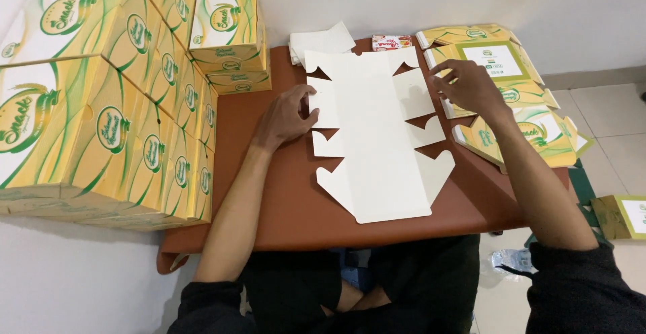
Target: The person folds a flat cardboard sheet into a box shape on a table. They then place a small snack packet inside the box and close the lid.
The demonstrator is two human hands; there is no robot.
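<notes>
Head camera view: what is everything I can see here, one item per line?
flat box blank: one, white, unfolded on the middle of the table
table: one, brown, under the blank
assembled boxes: a stack, yellow and green, left side
printed flat boxes: a pile, yellow and green, right side
white card sheets: a few, far edge
small carton: one, red and white, far edge
left hand: on the blank's left flap
right hand: at the blank's right flap, over the pile

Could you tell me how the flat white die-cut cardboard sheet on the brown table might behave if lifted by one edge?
The flat white die-cut cardboard sheet looks thin, so probably light. Its notched flaps would likely droop or fold at the creases. Lying flat on the smooth brown table, it may slide easily when pushed.
</notes>
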